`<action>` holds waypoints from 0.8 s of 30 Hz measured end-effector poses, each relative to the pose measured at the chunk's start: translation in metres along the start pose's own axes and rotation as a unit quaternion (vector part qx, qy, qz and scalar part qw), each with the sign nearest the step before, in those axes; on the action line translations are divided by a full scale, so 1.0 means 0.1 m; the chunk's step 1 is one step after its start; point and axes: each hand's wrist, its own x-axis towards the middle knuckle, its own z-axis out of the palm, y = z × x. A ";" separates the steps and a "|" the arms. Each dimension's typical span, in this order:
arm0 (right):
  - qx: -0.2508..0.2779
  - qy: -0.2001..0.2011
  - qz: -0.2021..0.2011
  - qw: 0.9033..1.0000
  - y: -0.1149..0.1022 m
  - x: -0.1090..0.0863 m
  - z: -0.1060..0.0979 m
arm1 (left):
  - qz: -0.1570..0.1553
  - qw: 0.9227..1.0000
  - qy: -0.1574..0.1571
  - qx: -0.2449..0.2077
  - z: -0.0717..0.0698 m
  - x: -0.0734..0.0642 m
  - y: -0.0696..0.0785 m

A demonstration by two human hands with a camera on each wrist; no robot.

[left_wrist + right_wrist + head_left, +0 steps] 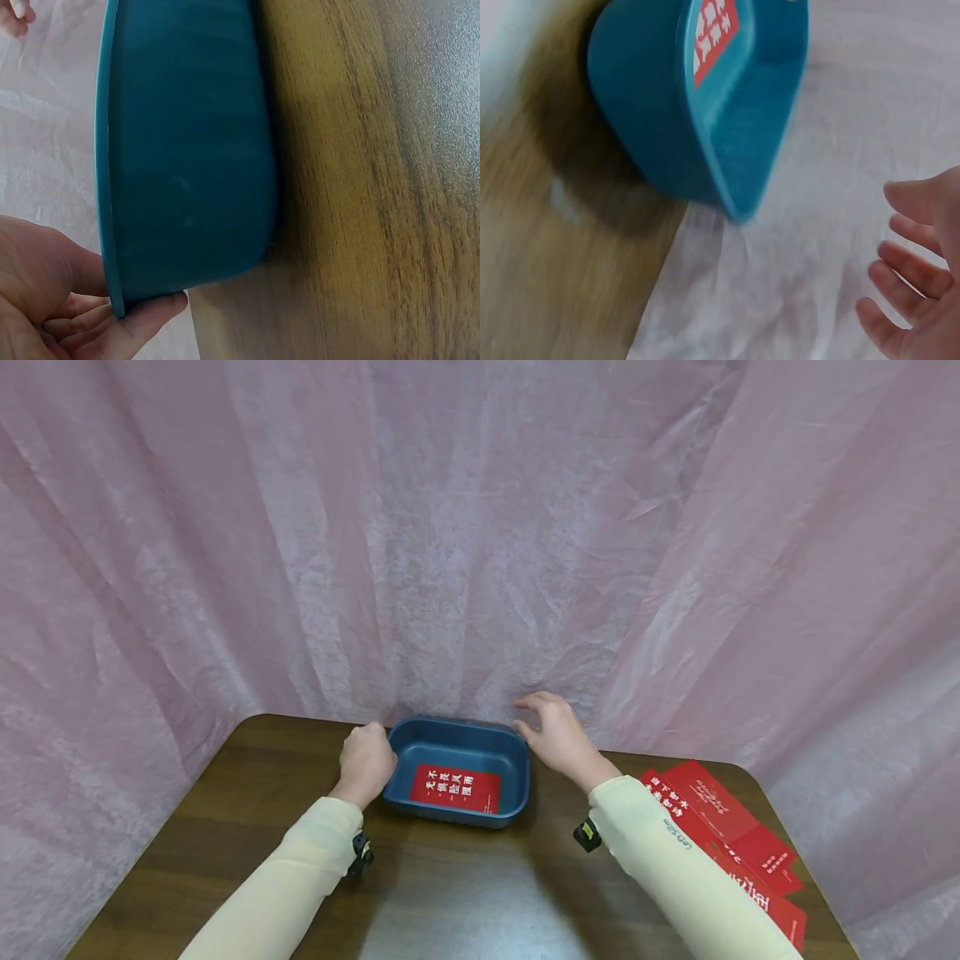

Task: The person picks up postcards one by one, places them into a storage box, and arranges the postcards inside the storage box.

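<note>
A blue plastic basin stands at the far edge of the table, and a red card with white characters lies flat inside it. My left hand grips the basin's left rim. In the left wrist view, the thumb is inside the rim and the fingers press the outer wall. My right hand hovers just past the basin's right end, apart from it. Its fingers are loosely bent with nothing between them, as the right wrist view shows.
Several red cards with white writing lie overlapped on the right side of the wooden table, partly behind the right sleeve. A pink curtain hangs directly behind the table's far edge.
</note>
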 end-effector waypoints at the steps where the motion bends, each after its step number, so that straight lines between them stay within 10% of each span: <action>1: 0.001 0.015 -0.001 1.000 0.04 -0.01 -0.03 | 0.000 1.000 -0.001 -0.001 0.00 0.00 0.00; 11: -0.007 0.112 0.013 0.994 0.52 -0.23 -0.28 | -0.002 1.000 -0.006 -0.002 -0.02 -0.02 0.00; 24: -0.054 0.072 0.120 0.989 1.22 -0.66 -0.36 | -0.001 1.000 -0.005 -0.002 -0.01 0.02 -0.02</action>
